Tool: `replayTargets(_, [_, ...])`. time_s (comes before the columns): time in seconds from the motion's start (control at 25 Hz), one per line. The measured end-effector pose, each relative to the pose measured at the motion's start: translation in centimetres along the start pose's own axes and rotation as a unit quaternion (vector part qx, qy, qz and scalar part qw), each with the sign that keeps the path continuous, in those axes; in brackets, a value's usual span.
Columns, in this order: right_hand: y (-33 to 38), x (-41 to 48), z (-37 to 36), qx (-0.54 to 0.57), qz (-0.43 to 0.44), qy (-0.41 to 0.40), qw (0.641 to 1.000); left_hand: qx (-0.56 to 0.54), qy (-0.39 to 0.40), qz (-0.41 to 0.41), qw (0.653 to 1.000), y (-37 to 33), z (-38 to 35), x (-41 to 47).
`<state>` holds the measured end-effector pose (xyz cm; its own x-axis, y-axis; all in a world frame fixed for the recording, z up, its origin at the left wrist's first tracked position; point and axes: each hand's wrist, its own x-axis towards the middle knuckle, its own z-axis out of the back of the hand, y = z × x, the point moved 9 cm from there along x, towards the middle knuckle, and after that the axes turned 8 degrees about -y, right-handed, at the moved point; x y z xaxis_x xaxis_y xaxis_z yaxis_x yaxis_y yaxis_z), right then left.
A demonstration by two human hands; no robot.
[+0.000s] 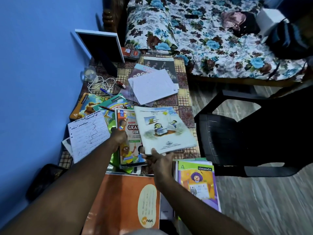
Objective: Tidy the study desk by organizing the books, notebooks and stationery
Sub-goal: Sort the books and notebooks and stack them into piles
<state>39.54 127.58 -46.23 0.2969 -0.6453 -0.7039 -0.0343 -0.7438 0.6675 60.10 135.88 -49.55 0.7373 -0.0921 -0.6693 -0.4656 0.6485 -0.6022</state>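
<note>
My right hand [158, 161] pinches the near corner of a pale workbook [165, 129] with a cartoon cover and holds it tilted over the desk. My left hand [118, 137] grips the left edge of an orange grammar book [129, 133] that lies under the workbook. Around them lie classmate notebooks [89, 105], a handwritten sheet [88, 133], a white notebook [152, 85], a dark magazine [160, 64], a blue pen [105, 91] and a pencil [106, 108]. Nearest me lies an orange notebook [123, 200], with a clown-cover notebook [199, 182] to its right.
The desk [183, 99] has a checked cloth and stands against a blue wall [33, 65]. A photo frame [101, 46] leans at the back, beside a white cable [100, 83]. A black plastic chair [245, 133] stands right of the desk; a floral bed [211, 39] lies beyond.
</note>
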Motion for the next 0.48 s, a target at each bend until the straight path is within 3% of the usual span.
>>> replayTargets(0.2, [-6.1,-0.4,-1.0,-0.151,-0.107,0.154,0.970,-0.072,-0.027,0.014,0.997,0.8,0.4,-0.4])
replayTargets(0.32, [-6.7,-0.9,-1.0,-0.298,-0.166,0.237,0.910,-0.070,-0.053,-0.001,0.996,0.6,0.2,-1.7])
replayTargets(0.4, [-4.9,0.2,0.0,-0.454,-0.145,0.254,0.842,-0.112,-0.049,0.013,0.992,0.3,-0.3,-2.5])
replayTargets(0.48, [-0.5,2.7,0.7,-0.521,-0.065,0.205,0.826,-0.147,-0.046,-0.007,0.988,-0.8,-0.2,-3.6])
